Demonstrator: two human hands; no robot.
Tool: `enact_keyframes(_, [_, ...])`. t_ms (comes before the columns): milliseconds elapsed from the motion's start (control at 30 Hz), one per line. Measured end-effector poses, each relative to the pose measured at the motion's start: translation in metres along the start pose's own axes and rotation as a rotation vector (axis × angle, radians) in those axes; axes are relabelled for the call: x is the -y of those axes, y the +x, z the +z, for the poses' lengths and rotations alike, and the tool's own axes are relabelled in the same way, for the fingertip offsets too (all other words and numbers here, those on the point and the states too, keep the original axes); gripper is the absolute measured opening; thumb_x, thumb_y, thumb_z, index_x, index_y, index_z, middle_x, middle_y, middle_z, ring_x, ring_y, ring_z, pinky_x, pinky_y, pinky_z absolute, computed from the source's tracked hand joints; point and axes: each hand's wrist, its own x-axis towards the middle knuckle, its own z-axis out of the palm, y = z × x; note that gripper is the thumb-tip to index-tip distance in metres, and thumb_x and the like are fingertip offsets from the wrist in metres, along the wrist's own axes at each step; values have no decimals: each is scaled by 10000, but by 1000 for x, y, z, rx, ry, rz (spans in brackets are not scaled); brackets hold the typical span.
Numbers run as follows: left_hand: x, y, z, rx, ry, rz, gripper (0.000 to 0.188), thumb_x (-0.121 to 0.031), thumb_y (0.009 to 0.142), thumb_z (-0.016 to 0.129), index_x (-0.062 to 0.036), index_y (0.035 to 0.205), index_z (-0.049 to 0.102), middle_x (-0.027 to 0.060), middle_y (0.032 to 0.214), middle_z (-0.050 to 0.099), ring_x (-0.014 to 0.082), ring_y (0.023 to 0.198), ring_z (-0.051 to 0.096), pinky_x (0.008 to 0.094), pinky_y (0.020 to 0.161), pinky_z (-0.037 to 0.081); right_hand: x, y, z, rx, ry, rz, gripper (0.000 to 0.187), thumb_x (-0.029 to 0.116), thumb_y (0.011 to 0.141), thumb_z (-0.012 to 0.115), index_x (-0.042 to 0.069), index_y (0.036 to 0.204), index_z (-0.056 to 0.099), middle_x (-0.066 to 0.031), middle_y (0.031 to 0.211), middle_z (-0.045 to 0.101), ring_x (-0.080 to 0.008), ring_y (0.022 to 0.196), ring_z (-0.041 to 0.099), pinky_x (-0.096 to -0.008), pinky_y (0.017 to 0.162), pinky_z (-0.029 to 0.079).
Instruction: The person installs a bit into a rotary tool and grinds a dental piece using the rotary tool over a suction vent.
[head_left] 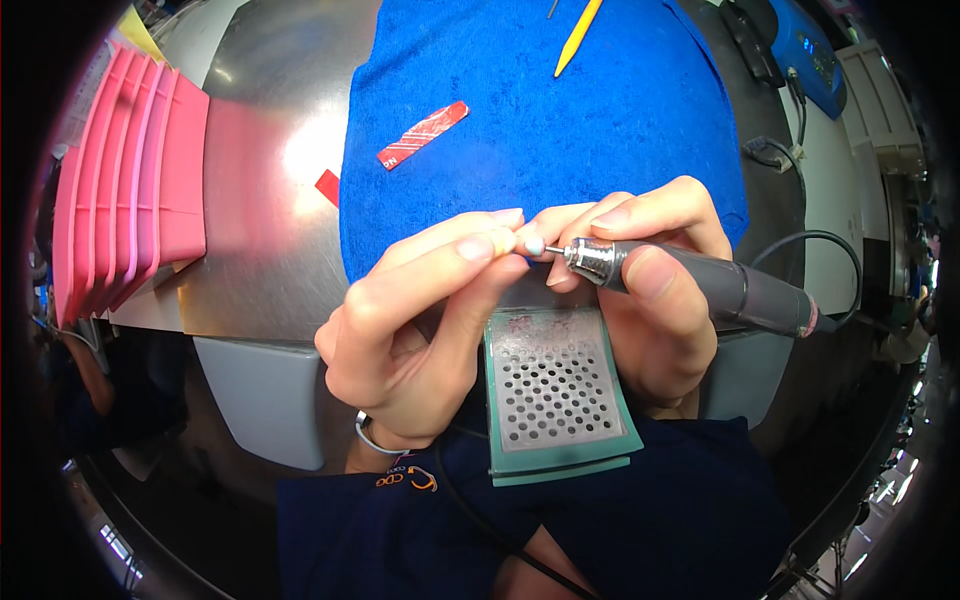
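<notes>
Between the thumb and fingers of my left hand (pixel 410 315) a small cream-coloured piece (pixel 502 241) is pinched; the fingertips cover much of it. My right hand (pixel 662 345) is wrapped round a dark grey rotary handpiece (pixel 715 280), which lies nearly level with its metal collar toward the left. A thin shank runs from the collar to a small pale rounded bit (pixel 535 244), close beside the cream piece; whether they touch I cannot tell. Right fingertips reach near the bit. Below both hands sits a perforated metal grille (pixel 558 385) in a green frame.
A blue towel (pixel 540 120) covers the metal bench (pixel 265 240). On it lie a red printed strip (pixel 424 135) and a yellow pointed stick (pixel 578 42). Pink stacked trays (pixel 140 185) stand left. A blue control box (pixel 808 62) is at the far right, with a black cable (pixel 850 262) nearby.
</notes>
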Motion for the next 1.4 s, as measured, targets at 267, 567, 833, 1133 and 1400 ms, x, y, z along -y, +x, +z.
enact_keyframes(267, [-3,0,3,-4,-40,-39,295,154,769,674,78,1007,518,267,924,664,286,846,696,348,746,589,3,-1,-3,-3,-42,59,197,130,913,505,-44,1005,486,-222,853,609,-286,858,620,-397,838,489])
enact_keyframes(567, [8,-1,5,-17,-45,84,327,159,747,690,68,1014,524,285,886,662,285,800,702,342,697,592,2,0,-1,-3,-64,32,200,133,909,513,-45,996,488,-210,830,598,-250,798,604,-414,844,483])
enact_keyframes(833, [2,-2,0,97,12,31,315,158,814,608,12,1048,456,291,913,641,314,873,672,360,765,569,3,-1,-1,8,-111,43,210,142,910,528,-45,998,489,-216,835,600,-254,800,607,-416,834,490])
enact_keyframes(1133, [9,-1,4,-10,-51,133,350,178,725,693,53,1007,528,261,805,667,298,745,703,347,648,588,5,-3,-1,16,-87,56,213,145,916,539,-45,1001,491,-224,838,605,-269,829,617,-410,818,501])
enact_keyframes(1400, [8,-1,5,-29,-55,121,354,173,716,704,56,999,526,246,774,667,298,745,706,344,643,589,3,-3,-1,8,-110,38,224,159,924,544,-46,1000,490,-224,842,607,-263,812,612,-403,800,502])
